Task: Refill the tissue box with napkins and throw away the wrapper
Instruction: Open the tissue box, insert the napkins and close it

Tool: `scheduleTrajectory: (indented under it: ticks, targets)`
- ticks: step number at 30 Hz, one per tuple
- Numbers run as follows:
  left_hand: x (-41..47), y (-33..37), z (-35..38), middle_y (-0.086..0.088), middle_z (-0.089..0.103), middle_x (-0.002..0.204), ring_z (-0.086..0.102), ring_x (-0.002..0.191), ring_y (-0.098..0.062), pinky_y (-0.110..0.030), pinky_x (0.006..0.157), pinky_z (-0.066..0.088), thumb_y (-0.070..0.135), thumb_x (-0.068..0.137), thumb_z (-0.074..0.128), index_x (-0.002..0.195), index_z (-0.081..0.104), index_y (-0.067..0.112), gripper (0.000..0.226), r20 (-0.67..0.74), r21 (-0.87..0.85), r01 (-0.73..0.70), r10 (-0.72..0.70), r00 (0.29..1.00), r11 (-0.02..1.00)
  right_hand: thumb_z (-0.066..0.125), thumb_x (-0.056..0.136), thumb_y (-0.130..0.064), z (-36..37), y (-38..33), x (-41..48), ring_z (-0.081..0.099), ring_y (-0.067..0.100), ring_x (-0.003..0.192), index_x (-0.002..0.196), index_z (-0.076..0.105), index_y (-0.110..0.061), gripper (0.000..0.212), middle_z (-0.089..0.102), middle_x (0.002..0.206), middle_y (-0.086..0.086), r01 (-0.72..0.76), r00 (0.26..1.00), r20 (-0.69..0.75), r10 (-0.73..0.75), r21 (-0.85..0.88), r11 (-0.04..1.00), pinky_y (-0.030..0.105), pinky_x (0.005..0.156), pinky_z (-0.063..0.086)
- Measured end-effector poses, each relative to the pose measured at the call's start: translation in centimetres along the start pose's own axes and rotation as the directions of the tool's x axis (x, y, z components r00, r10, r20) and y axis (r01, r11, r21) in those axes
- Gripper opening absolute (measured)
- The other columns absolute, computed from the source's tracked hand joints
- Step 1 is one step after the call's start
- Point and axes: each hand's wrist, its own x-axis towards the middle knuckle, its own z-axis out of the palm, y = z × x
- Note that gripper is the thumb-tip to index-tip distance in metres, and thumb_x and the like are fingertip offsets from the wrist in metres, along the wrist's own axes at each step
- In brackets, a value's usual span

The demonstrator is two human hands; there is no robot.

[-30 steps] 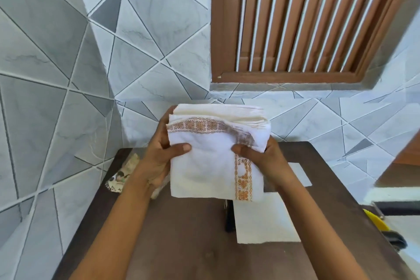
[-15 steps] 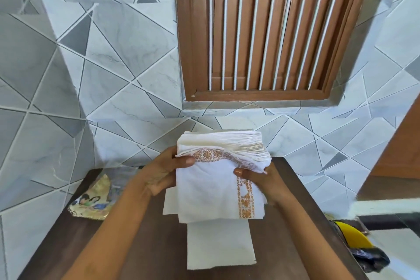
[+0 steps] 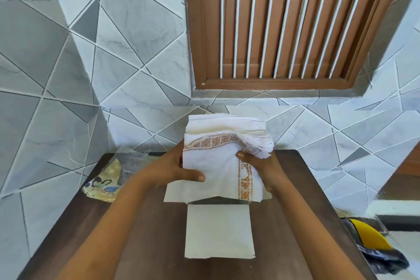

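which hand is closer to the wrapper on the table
Left. The left hand grips the napkin stack's left side, just right of the wrapper; the right hand is across the stack.

Held between left hand (image 3: 168,171) and right hand (image 3: 264,169): a stack of napkins (image 3: 223,159), above the table (image 3: 141,234). Directly below the grip, a loose napkin (image 3: 219,232) flat on the table, nearer the viewer. Left of the grip, near the table's back-left corner, the wrapper (image 3: 109,180). Behind the grip, the tiled wall (image 3: 127,88); above it, a louvred window (image 3: 284,22).
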Motion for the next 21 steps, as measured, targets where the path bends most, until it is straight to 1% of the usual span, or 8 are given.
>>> scheduleTrajectory:
  ticks: [5, 7, 9, 12, 15, 17, 19, 21]
  targets:
    - [0.6, -0.8, 0.6, 0.008, 0.067, 0.116, 0.062, 0.107, -0.005, -0.025, 0.090, 0.051, 0.009, 0.072, 0.077, 0.120, 0.057, 0.019, 0.053, -0.229, 0.037, -0.105, 0.111, 0.967, 0.994, 0.074, 0.070, -0.025, 0.0, -0.2, 0.4, 0.068, -0.001, 0.089, 0.097, 0.066, -0.045, 0.035, 0.072, 0.095, -0.023, 0.021, 0.999, 0.050, -0.014, -0.144, 0.989, 0.011, 0.068, 0.053]
    - [0.8, -1.9, 1.1, 0.003, 0.067, 0.116, 0.062, 0.108, -0.009, -0.031, 0.091, 0.051, 0.014, 0.071, 0.077, 0.118, 0.058, 0.016, 0.051, -0.293, 0.058, -0.102, 0.115, 0.949, 0.993, 0.077, 0.065, -0.035, -0.3, -0.3, 0.4, 0.067, -0.001, 0.093, 0.104, 0.062, -0.041, 0.042, 0.071, 0.098, -0.023, 0.027, 0.993, 0.121, 0.005, -0.257, 0.966, 0.013, 0.072, 0.053]
    - [0.7, -3.3, 1.8, -0.001, 0.066, 0.117, 0.062, 0.108, -0.012, -0.036, 0.091, 0.051, 0.023, 0.067, 0.077, 0.119, 0.057, 0.016, 0.055, -0.334, 0.041, -0.077, 0.087, 0.939, 0.996, 0.084, 0.056, -0.035, -0.8, 0.3, 0.2, 0.065, 0.005, 0.098, 0.109, 0.059, -0.035, 0.058, 0.070, 0.100, -0.016, 0.000, 0.984, 0.166, 0.065, -0.367, 0.930, 0.025, 0.082, 0.055]
    - [0.4, -4.6, 2.4, 0.010, 0.070, 0.109, 0.063, 0.104, -0.005, -0.025, 0.084, 0.051, 0.039, 0.063, 0.075, 0.112, 0.061, 0.028, 0.053, -0.347, 0.000, -0.080, 0.075, 0.935, 0.997, 0.088, 0.052, -0.031, -1.1, 1.6, -0.3, 0.063, 0.012, 0.101, 0.112, 0.057, -0.026, 0.068, 0.068, 0.106, -0.006, -0.049, 0.980, 0.145, 0.137, -0.491, 0.870, 0.042, 0.091, 0.053]
    - [0.1, -4.1, 2.3, 0.030, 0.064, 0.112, 0.058, 0.108, 0.006, -0.010, 0.085, 0.046, 0.029, 0.071, 0.073, 0.108, 0.063, 0.043, 0.041, -0.302, 0.081, -0.104, 0.124, 0.945, 0.991, 0.088, 0.053, -0.031, -1.0, 2.0, -0.3, 0.062, 0.003, 0.102, 0.114, 0.057, -0.029, 0.068, 0.066, 0.109, -0.012, -0.035, 0.987, 0.117, 0.108, -0.507, 0.862, 0.030, 0.089, 0.053]
    - [0.2, -3.8, 1.9, 0.033, 0.061, 0.114, 0.055, 0.109, 0.008, -0.008, 0.088, 0.045, 0.021, 0.072, 0.072, 0.107, 0.062, 0.047, 0.044, -0.275, 0.101, -0.107, 0.131, 0.952, 0.989, 0.088, 0.053, -0.031, -1.0, 2.1, -0.2, 0.061, -0.001, 0.101, 0.114, 0.057, -0.031, 0.068, 0.066, 0.109, -0.015, -0.022, 0.988, 0.118, 0.095, -0.509, 0.861, 0.020, 0.084, 0.053]
    - [0.5, -3.9, 1.5, 0.029, 0.064, 0.113, 0.056, 0.109, 0.007, -0.014, 0.092, 0.047, 0.018, 0.072, 0.076, 0.106, 0.062, 0.045, 0.046, -0.260, 0.084, -0.108, 0.126, 0.957, 0.991, 0.087, 0.053, -0.031, -0.9, 2.2, -0.3, 0.062, 0.000, 0.100, 0.115, 0.057, -0.027, 0.069, 0.067, 0.107, -0.015, -0.027, 0.988, 0.119, 0.101, -0.509, 0.860, 0.018, 0.083, 0.053]
    - [0.5, -4.1, 1.4, 0.016, 0.061, 0.117, 0.058, 0.111, -0.003, -0.017, 0.095, 0.047, 0.024, 0.072, 0.076, 0.111, 0.061, 0.029, 0.043, -0.241, 0.063, -0.130, 0.142, 0.960, 0.989, 0.087, 0.055, -0.027, -0.8, 2.3, -0.6, 0.062, -0.003, 0.097, 0.114, 0.059, -0.022, 0.066, 0.067, 0.104, -0.016, -0.029, 0.986, 0.123, 0.108, -0.519, 0.854, 0.016, 0.081, 0.052]
